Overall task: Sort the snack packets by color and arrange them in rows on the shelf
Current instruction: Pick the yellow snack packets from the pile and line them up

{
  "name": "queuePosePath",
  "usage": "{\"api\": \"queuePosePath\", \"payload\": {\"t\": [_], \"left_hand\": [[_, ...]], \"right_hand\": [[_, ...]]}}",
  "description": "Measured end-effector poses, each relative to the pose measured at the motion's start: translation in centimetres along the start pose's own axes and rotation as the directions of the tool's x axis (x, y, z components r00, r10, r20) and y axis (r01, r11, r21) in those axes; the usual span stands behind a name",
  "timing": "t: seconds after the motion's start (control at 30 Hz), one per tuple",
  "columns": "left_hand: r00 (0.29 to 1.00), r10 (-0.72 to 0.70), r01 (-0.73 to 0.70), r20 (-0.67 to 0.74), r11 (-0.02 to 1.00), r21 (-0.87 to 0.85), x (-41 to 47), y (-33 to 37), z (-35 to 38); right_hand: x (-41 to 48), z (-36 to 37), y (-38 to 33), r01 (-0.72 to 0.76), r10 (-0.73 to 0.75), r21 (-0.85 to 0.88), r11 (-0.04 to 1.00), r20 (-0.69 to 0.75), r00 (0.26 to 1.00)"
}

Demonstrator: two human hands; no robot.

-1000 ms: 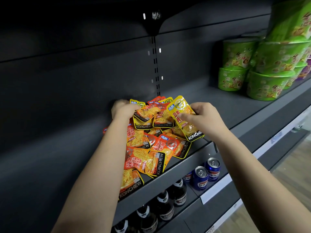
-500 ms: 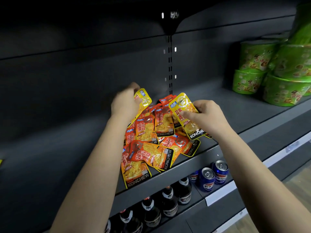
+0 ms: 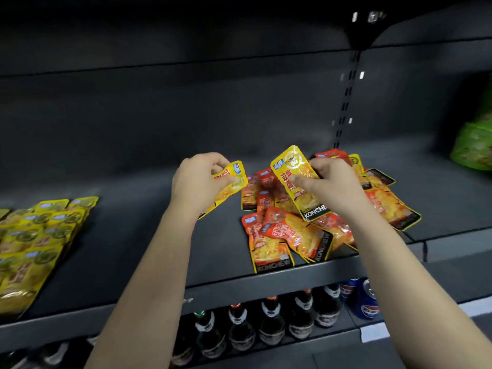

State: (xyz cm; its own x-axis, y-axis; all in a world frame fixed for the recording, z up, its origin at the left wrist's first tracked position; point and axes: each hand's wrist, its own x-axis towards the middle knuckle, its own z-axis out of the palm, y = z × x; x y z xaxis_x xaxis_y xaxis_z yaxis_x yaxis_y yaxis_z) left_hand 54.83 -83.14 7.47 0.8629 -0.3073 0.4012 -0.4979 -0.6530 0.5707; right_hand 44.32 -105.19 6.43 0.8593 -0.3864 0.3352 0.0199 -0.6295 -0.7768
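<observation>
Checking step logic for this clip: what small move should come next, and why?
The left hand pinches one yellow packet, the right hand another yellow packet, both held near the mostly red pile. Sorted yellow rows lie far left on the same shelf. Likely next: carry both there.

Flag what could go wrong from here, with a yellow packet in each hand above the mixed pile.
1. The front red packet lies at the shelf lip; a nudge could tip it toward the bottles below.
2. The left hand holds its yellow packet clear of the yellow rows; a slip would leave it stray between groups.
3. A buried yellow packet behind the right hand could be overlooked among red ones.
</observation>
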Motion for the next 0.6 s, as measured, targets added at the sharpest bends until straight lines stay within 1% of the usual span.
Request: {"api": "queuePosePath", "payload": {"t": [0.13,0.3,0.6], "left_hand": [[0.998,-0.051,0.051,-0.027,0.999,0.005,-1.0,-3.2,-2.4],[0.996,-0.083,0.085,-0.044,0.995,0.048,-1.9,-7.8,-5.5],[0.997,-0.056,0.063,-0.05,0.984,0.168,-2.5,-16.3,-13.0]], "right_hand": [[0.6,3.2,-2.2,0.019,-0.018,-0.027,0.999,0.057,0.998],[1.1,8.1,-5.3,0.047,-0.042,-0.047,0.998,0.108,0.993],[0.6,17.7,-11.6,0.032,-0.015,-0.095,0.995,0.179,0.984]]}}
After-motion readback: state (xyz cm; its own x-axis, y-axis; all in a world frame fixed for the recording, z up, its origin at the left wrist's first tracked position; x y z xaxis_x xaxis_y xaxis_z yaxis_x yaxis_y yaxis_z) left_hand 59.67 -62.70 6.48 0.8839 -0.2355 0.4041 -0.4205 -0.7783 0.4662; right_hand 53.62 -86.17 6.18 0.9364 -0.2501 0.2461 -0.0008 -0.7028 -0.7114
